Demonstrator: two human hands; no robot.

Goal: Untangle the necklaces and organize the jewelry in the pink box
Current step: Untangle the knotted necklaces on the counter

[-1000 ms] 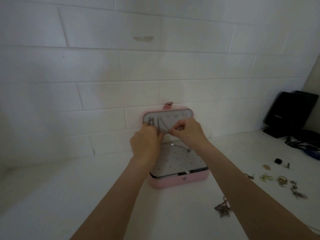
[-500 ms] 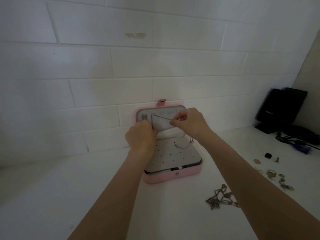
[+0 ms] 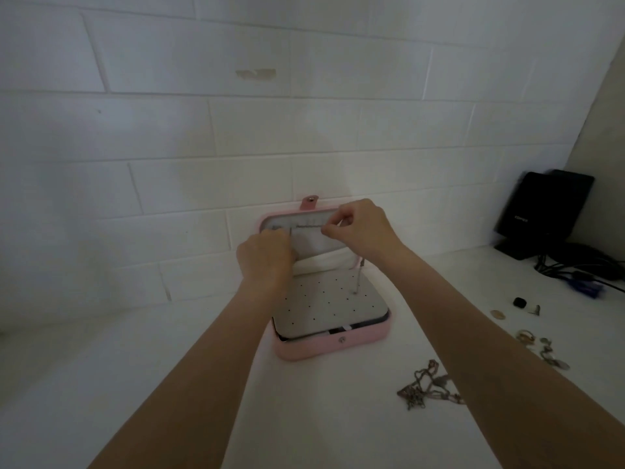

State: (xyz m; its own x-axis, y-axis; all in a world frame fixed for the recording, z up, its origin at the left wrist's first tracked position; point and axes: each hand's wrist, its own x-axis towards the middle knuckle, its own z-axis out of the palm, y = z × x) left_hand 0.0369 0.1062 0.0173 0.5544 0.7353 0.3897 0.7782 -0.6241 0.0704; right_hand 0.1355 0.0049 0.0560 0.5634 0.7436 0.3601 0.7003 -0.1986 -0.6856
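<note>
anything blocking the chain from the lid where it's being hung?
Nothing visible. The right hand pinches the silver chain and stretches it flat across the open lid of the pink box. The left hand covers the chain's other end; its loose tail hangs onto the dotted tray.

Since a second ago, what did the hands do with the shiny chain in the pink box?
The right hand slid to the right along the open lid, away from the left hand, pulling the chain out straight across the lid; its loose end now hangs down to the dotted tray. Both hands kept their hold on the chain. The pink box, tangled necklaces and small jewelry stayed put.
</note>
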